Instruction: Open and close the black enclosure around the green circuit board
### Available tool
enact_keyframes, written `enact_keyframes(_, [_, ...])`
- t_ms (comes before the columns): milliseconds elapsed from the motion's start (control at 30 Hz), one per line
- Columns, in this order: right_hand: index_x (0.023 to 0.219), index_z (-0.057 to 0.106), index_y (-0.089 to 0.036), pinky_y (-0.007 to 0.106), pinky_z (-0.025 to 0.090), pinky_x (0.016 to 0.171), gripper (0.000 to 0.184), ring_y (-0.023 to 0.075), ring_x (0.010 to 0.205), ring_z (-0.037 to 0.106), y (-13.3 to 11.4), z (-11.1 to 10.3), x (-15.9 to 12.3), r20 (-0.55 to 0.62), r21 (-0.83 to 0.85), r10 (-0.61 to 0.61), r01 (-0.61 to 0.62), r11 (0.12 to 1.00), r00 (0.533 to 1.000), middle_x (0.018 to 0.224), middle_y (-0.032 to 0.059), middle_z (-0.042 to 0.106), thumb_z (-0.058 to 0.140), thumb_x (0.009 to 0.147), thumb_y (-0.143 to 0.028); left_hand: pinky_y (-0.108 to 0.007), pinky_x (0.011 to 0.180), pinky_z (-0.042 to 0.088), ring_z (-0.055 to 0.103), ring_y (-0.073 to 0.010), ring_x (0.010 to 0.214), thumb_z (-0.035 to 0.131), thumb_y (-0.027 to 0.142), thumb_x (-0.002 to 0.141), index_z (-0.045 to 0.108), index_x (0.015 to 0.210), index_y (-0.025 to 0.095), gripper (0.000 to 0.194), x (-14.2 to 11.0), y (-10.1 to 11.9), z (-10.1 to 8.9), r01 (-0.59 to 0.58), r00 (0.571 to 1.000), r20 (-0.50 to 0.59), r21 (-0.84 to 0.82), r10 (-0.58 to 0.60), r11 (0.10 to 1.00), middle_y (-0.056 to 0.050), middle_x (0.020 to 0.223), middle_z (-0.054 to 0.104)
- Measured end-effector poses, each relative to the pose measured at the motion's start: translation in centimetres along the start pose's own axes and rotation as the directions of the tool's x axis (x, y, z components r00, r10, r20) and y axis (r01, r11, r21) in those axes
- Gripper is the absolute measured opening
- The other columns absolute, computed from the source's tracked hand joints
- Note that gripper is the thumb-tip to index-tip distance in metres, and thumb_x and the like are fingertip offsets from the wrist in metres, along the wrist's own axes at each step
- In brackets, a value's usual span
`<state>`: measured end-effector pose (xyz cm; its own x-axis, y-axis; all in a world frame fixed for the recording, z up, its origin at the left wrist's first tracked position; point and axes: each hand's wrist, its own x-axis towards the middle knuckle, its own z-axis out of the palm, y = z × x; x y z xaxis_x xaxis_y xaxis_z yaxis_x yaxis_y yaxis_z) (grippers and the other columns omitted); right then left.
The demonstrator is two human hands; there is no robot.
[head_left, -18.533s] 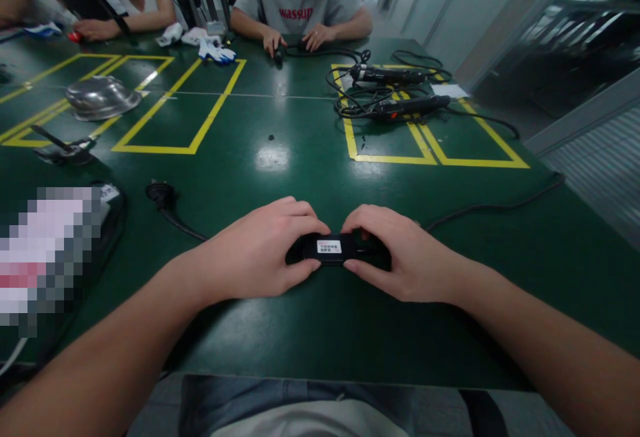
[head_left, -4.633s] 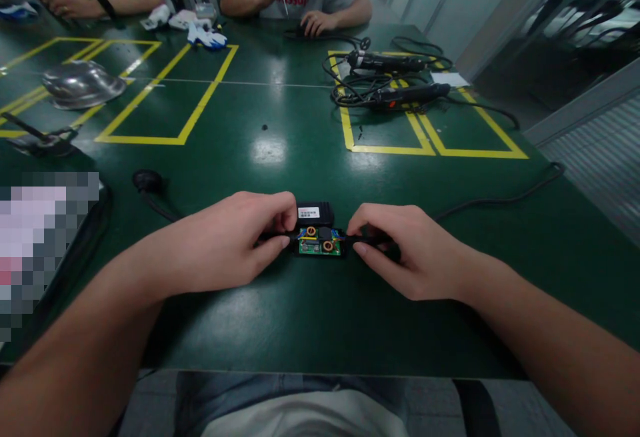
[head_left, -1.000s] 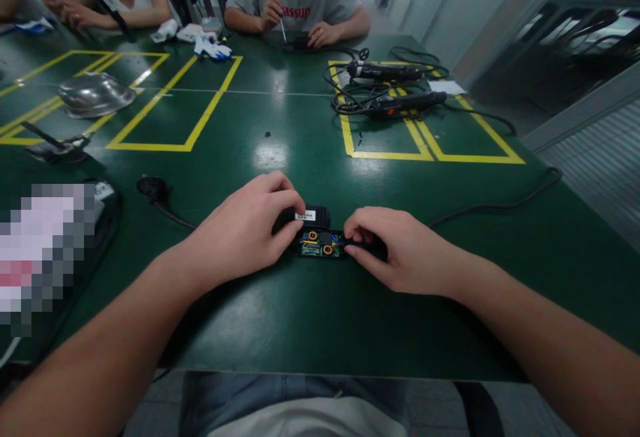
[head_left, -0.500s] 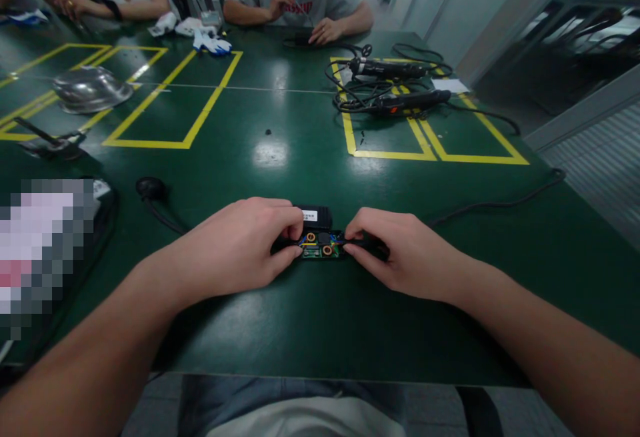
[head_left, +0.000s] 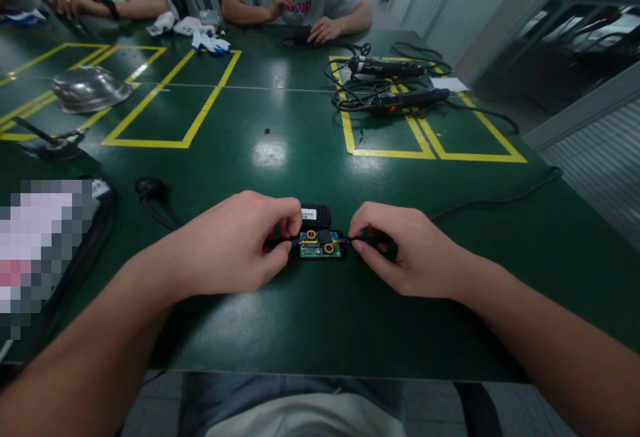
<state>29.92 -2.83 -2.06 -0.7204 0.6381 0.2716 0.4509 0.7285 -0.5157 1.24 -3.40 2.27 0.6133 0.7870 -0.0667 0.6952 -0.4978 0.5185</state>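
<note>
A small green circuit board (head_left: 320,245) with copper coils and coloured wires lies on the table in front of me, seemingly in a shallow black casing. From each of its short ends runs a black cable. My left hand (head_left: 250,240) pinches the cable at the left end, thumb and fingers closed on it. At the right end, my right hand (head_left: 397,247) grips the other black cable (head_left: 383,242) close to the board. Just behind the board rests a black cover (head_left: 319,216) with a white label, partly hidden by my left fingers.
A black plug (head_left: 151,188) on a cord lies to the left, near a pixelated object (head_left: 40,244). Two black corded tools (head_left: 410,100) lie at the back right among yellow tape lines. A metal bowl (head_left: 90,87) stands at the back left. People sit across the table (head_left: 225,177).
Both hands have shifted slightly outward from the board along the cables, so more of its ends shows. The board and cover stay nearly in place.
</note>
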Motion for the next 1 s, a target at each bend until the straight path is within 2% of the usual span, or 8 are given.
enact_keyframes(267, [0.097, 0.061, -0.022, 0.032, 0.051, 0.071, 0.007, 0.0198, 0.079, 0.066, 0.5, 0.3, -0.1, 0.060, -0.045, 0.009, -0.007, 0.999, 0.998, 0.090, 0.0053, 0.073, 0.061, 0.099, -0.016, -0.030, 0.062, 0.036, 0.060, -0.0164, 0.064, 0.065, 0.017, 0.091, 0.064, 0.085, 0.024, 0.009, 0.2, -0.7, 0.4, 0.007, 0.994, 0.105, 0.046, -0.011, 0.999, 0.002, 0.077, 0.070])
enact_keyframes(400, [0.093, 0.061, -0.024, 0.034, 0.052, 0.077, 0.012, 0.0216, 0.085, 0.067, 0.6, 0.1, 0.1, 0.078, -0.022, 0.010, -0.008, 1.000, 0.997, 0.092, 0.0059, 0.075, 0.063, 0.099, -0.014, -0.030, 0.065, 0.039, 0.063, -0.0172, 0.070, 0.067, 0.016, 0.091, 0.066, 0.085, 0.023, 0.010, 0.2, -0.9, 0.6, -0.012, 0.996, 0.089, 0.081, 0.005, 0.997, 0.001, 0.084, 0.073])
enact_keyframes(633, [0.093, 0.062, -0.024, 0.037, 0.052, 0.076, 0.012, 0.0234, 0.084, 0.066, 0.6, 0.2, 0.1, 0.071, -0.044, -0.016, 0.019, 0.999, 0.997, 0.092, 0.0059, 0.075, 0.064, 0.099, -0.014, -0.034, 0.071, 0.050, 0.067, -0.0208, 0.081, 0.066, 0.022, 0.091, 0.068, 0.089, 0.022, 0.003, 0.2, -0.9, 0.8, -0.028, 0.999, 0.032, 0.150, 0.024, 0.988, -0.004, 0.097, 0.070])
enact_keyframes(733, [0.098, 0.063, -0.023, 0.038, 0.052, 0.076, 0.010, 0.0241, 0.084, 0.065, 0.6, 0.5, 0.0, 0.040, -0.067, -0.035, 0.037, 0.997, 0.999, 0.094, 0.0071, 0.075, 0.064, 0.097, -0.013, -0.039, 0.084, 0.058, 0.071, -0.0245, 0.094, 0.062, 0.028, 0.096, 0.075, 0.102, 0.023, 0.015, 0.4, -1.3, 1.0, -0.036, 0.995, -0.090, 0.152, 0.050, 0.988, -0.007, 0.107, 0.071])
enact_keyframes(833, [0.099, 0.064, -0.023, 0.040, 0.054, 0.077, 0.010, 0.0249, 0.086, 0.066, 0.6, 0.7, 0.1, 0.032, -0.066, -0.041, 0.043, 0.997, 0.999, 0.095, 0.0078, 0.075, 0.063, 0.098, -0.013, -0.047, 0.108, 0.059, 0.071, -0.0294, 0.120, 0.055, 0.029, 0.104, 0.078, 0.123, 0.023, 0.030, 0.7, -2.0, 1.5, -0.067, 0.977, -0.186, 0.175, 0.100, 0.982, -0.011, 0.130, 0.074])
enact_keyframes(933, [0.100, 0.063, -0.023, 0.041, 0.055, 0.079, 0.009, 0.0257, 0.089, 0.066, 0.6, 0.7, 0.1, 0.022, -0.058, -0.051, 0.053, 0.997, 0.998, 0.097, 0.0081, 0.075, 0.062, 0.099, -0.014, -0.051, 0.124, 0.052, 0.065, -0.0313, 0.140, 0.055, 0.028, 0.107, 0.067, 0.150, 0.020, 0.046, 0.9, -2.6, 2.0, -0.081, 0.975, -0.188, 0.198, 0.119, 0.977, -0.014, 0.152, 0.071])
enact_keyframes(1000, [0.104, 0.064, -0.023, 0.043, 0.057, 0.083, 0.010, 0.0270, 0.093, 0.068, 0.6, 0.7, 0.2, -0.001, -0.052, -0.057, 0.057, 0.997, 0.998, 0.102, 0.0095, 0.076, 0.063, 0.099, -0.015, -0.050, 0.127, 0.050, 0.065, -0.0305, 0.143, 0.056, 0.027, 0.107, 0.061, 0.158, 0.018, 0.052, 0.9, -2.6, 2.2, -0.070, 0.981, -0.165, 0.194, 0.103, 0.978, -0.014, 0.155, 0.070])
